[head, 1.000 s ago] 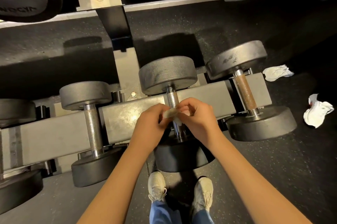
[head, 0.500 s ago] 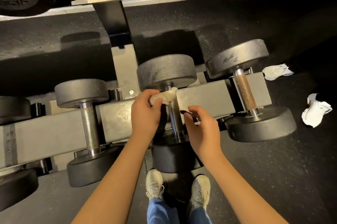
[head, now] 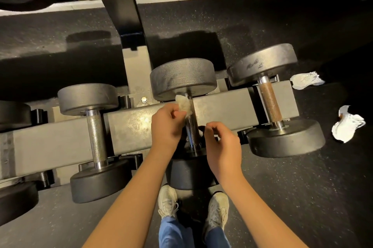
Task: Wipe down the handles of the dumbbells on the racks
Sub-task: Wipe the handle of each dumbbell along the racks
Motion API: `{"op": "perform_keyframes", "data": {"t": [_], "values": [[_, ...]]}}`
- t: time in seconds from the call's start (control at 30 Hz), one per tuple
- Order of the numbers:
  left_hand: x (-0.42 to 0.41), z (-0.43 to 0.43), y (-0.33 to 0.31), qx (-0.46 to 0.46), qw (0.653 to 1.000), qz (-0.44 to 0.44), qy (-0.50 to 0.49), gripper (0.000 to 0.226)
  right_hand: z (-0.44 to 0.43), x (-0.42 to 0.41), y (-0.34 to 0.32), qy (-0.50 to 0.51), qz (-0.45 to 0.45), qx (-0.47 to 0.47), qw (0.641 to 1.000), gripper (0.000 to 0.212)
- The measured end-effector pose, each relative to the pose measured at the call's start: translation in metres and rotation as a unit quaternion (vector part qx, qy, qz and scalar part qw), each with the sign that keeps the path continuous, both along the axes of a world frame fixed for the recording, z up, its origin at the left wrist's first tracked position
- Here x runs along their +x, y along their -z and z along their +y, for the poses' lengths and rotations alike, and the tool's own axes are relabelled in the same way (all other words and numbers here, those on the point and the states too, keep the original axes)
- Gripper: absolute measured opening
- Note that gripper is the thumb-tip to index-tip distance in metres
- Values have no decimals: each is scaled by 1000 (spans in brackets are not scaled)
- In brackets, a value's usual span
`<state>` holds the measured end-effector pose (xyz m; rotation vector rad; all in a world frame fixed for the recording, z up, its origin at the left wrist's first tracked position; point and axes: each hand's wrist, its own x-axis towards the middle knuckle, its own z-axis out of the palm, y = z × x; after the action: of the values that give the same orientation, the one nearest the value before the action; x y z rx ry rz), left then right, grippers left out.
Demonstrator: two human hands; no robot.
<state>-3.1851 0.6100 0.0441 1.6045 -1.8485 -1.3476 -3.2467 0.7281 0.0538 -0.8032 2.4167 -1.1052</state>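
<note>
Mid handle: shiny knurled metal, smooth chrome ends. Wipe: crumpled, soft, off-white; paper or cloth, can't tell. Rt handle: rusty brown, rough. Heads: matt dark grey. Rack beam: scuffed matt painted metal.

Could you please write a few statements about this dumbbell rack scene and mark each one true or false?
1. The left hand holds a wipe against the middle handle. True.
2. The right hand grips the middle handle. False: the right hand is beside it, holding nothing.
3. The right dumbbell's handle is rusty brown. True.
4. Nothing lies on the floor. False: two white wads lie on the floor, right of the rack.
</note>
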Motion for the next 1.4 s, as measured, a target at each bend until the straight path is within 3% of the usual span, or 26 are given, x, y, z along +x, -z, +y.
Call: {"op": "perform_keyframes", "data": {"t": [0.07, 0.2, 0.37, 0.47, 0.6, 0.73, 0.93, 1.23, 1.4], "values": [[3, 5, 2, 7, 999, -23, 21, 20, 0, 0, 1, 5, -2, -2, 1000, 14], [17, 20, 1, -9, 997, -18, 78, 23, 2, 3, 2, 12, 5, 10, 1000, 13], [-5, 1, -3, -4, 997, 65, -34, 24, 5, 6, -3, 3, 2, 23, 1000, 14], [-14, -1, -3, -31, 998, 56, -30, 28, 4, 5, -3, -6, -7, 36, 999, 16], [2, 17, 5, -22, 999, -21, 21, 28, 5, 5, -2, 4, -10, 32, 999, 17], [18, 27, 9, -15, 998, -24, 49, 26, 5, 6, 0, 14, -14, 23, 1000, 15], [-3, 4, 9, -11, 998, 37, -47, 22, 4, 6, 3, 22, -32, 14, 999, 17], [28, 25, 17, 53, 996, 5, 75, 32, 4, 6, 3, 0, 0, 26, 1000, 20], [7, 12, 5, 10, 999, 29, -16, 17, 5, 6, 3, -15, 11, 28, 999, 22]]}}
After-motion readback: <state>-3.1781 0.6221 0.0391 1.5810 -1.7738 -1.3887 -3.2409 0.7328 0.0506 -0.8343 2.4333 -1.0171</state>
